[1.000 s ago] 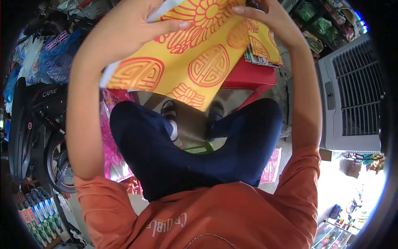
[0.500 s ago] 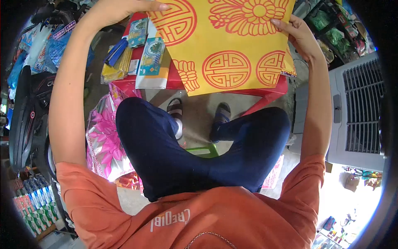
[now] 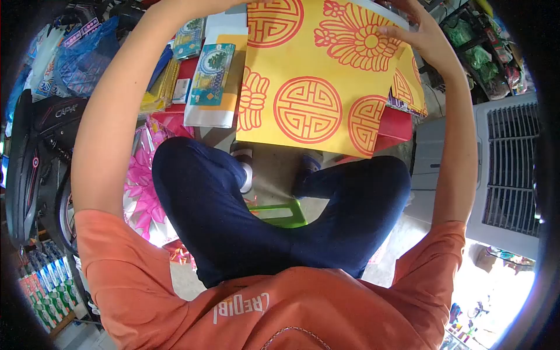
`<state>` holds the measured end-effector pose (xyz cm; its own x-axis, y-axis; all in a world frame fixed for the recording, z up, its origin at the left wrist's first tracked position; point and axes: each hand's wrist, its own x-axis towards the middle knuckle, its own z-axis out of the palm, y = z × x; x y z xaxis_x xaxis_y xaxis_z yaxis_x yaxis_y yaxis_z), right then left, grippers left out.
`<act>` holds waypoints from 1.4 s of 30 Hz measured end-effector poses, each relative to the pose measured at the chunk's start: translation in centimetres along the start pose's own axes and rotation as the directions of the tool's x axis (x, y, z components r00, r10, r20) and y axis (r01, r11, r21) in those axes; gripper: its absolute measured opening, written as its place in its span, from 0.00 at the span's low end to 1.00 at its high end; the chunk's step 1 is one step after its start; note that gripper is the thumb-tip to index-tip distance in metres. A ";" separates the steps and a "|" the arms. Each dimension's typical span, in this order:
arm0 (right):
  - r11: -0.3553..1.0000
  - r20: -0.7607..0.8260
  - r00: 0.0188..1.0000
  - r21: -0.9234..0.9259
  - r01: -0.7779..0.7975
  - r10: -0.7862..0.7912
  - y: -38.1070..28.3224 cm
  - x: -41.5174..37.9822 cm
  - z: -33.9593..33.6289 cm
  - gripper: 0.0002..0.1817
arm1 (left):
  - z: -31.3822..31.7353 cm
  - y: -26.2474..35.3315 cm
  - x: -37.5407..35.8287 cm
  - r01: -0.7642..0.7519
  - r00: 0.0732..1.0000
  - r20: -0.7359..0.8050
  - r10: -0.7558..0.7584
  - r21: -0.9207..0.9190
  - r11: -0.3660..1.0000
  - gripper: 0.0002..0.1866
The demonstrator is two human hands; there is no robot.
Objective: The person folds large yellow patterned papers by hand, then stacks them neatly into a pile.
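Note:
A large yellow sheet [image 3: 300, 64] with red round and flower patterns lies over a low red table [image 3: 396, 125], its near edge hanging past the table toward my knees. My right hand [image 3: 417, 35] is at the sheet's upper right corner, thumb on top and fingers around the far edge. My left hand is mostly cut off by the top of the view; only a bit of it shows at the sheet's upper left edge. Left of the sheet lie blue-green printed packs [image 3: 213, 74] on a white and orange packet [image 3: 210, 119]. More patterned yellow paper [image 3: 408, 81] lies under the right side.
Yellow bundles [image 3: 165, 87] sit at the table's left. A pink flowered bag [image 3: 143, 186] stands by my left knee. A green stool [image 3: 280, 214] shows between my legs. A grey air cooler [image 3: 507, 169] is at the right, a black motorbike seat [image 3: 29, 163] at the left.
The yellow sheet has turned slightly and its near edge has come closer to my knees. My left hand has moved up and right, mostly out of view. My right hand has shifted slightly.

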<state>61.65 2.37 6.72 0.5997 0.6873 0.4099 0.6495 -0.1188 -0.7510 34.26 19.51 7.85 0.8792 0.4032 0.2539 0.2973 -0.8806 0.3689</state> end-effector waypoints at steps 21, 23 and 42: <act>0.989 0.619 0.785 0.093 -0.117 0.035 7.9 1.6 -5.5 0.23 | 4.0 -5.0 -3.2 0.249 0.967 0.106 -0.231 -0.574 0.780 0.15; 0.967 0.653 0.755 0.149 -0.205 0.059 9.4 1.3 -6.0 0.25 | 3.8 -4.9 -3.7 0.199 0.973 0.017 -0.232 -0.580 0.790 0.14; 0.994 0.554 0.827 0.104 0.045 -0.095 10.8 -1.8 -4.0 0.18 | 3.4 -4.0 -5.2 0.259 0.963 -0.049 -0.266 -0.115 0.959 0.16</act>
<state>69.47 -3.03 -0.09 0.1752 0.9767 0.1240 0.6233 -0.0126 -0.7819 29.79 20.14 2.04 0.7493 0.6343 0.1903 0.4697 -0.7116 0.5225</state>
